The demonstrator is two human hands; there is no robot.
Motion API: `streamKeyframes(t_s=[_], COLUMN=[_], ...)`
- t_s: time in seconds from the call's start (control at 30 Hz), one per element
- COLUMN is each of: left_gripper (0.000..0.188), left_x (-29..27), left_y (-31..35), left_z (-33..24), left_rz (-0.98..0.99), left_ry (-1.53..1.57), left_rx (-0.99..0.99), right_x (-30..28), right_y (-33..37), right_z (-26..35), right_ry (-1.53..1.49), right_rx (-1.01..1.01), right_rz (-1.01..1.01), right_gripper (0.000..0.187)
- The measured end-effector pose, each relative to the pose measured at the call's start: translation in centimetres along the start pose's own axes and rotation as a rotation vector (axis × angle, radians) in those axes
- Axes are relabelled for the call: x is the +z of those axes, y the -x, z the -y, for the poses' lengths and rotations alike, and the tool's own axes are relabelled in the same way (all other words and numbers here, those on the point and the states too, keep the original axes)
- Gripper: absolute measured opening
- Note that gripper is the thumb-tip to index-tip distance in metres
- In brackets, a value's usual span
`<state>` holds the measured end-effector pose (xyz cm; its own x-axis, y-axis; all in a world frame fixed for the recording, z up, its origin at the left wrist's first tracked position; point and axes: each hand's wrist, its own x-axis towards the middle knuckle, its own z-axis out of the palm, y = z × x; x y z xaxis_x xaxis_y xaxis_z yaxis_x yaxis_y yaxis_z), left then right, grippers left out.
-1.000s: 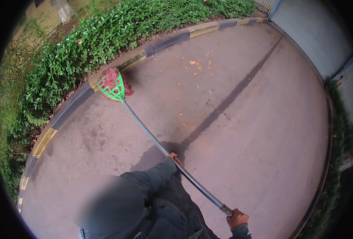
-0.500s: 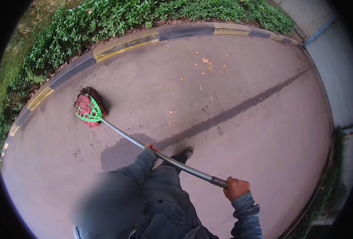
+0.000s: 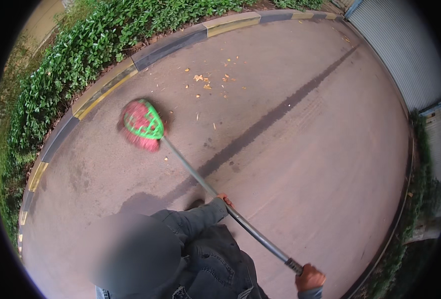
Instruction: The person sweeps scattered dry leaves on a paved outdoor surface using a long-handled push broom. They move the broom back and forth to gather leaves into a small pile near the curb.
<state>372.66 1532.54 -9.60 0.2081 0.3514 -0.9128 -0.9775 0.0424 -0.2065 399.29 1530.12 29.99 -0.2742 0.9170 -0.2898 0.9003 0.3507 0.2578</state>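
Broom [image 3: 195,174] slants across the paved ground [image 3: 305,174], its green frame [image 3: 155,124] and blurred red bristles [image 3: 143,144] near the striped curb [image 3: 170,47]. The person's left hand [image 3: 225,200] is wrapped around mid-pole, the right hand [image 3: 310,278] around its end. Yellowish leaves [image 3: 198,77] lie farther off; leafy plants [image 3: 91,55] border the curb.

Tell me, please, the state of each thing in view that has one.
Handle, held slantwise
Left grip, closed around the handle
Right grip, closed at the handle's end
Curb, painted dark and yellow
Broom head, blurred, apart from the curb
Yellowish leaves, scattered
Pavement, darkly streaked
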Motion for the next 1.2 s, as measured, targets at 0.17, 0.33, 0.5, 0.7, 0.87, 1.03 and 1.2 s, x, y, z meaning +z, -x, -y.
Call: streamKeyframes(t_s=[0.17,0.33,0.5,0.7,0.87,1.03,1.2], left_gripper=[0.018,0.015,0.015,0.014,0.013,0.023,0.025], left_x=[12.1,26.0,35.4,40.9,40.5,39.1,36.9], left_y=[-2.4,-4.9,-6.3,-8.1,-10.8,-15.0,-19.6], left_z=[4.7,16.0,26.3,28.7,26.2,21.7,15.7], left_rz=[0.070,0.225,0.223,0.204,0.073,-0.073,-0.222], left_ry=[-0.300,-0.305,-0.318,-0.175,-0.006,0.287,0.425], left_rx=[0.129,0.259,0.330,0.447,0.536,0.466,0.512], right_x=[4.7,12.0,16.0,13.7,13.9,11.9,12.4], right_y=[0.2,-6.1,-13.3,-24.7,-35.1,-45.5,-58.6], right_z=[-5.4,-21.1,-37.1,-46.1,-48.1,-44.1,-39.9], right_ry=[-0.187,-0.288,-0.343,-0.289,-0.240,-0.208,-0.114], right_rx=[0.123,0.157,0.061,-0.180,-0.295,-0.476,-0.790], right_rz=[-0.029,-0.058,-0.132,-0.083,0.080,0.064,0.101], right_gripper=[0.009,0.011,0.017,0.012,0.016,0.019,0.018])
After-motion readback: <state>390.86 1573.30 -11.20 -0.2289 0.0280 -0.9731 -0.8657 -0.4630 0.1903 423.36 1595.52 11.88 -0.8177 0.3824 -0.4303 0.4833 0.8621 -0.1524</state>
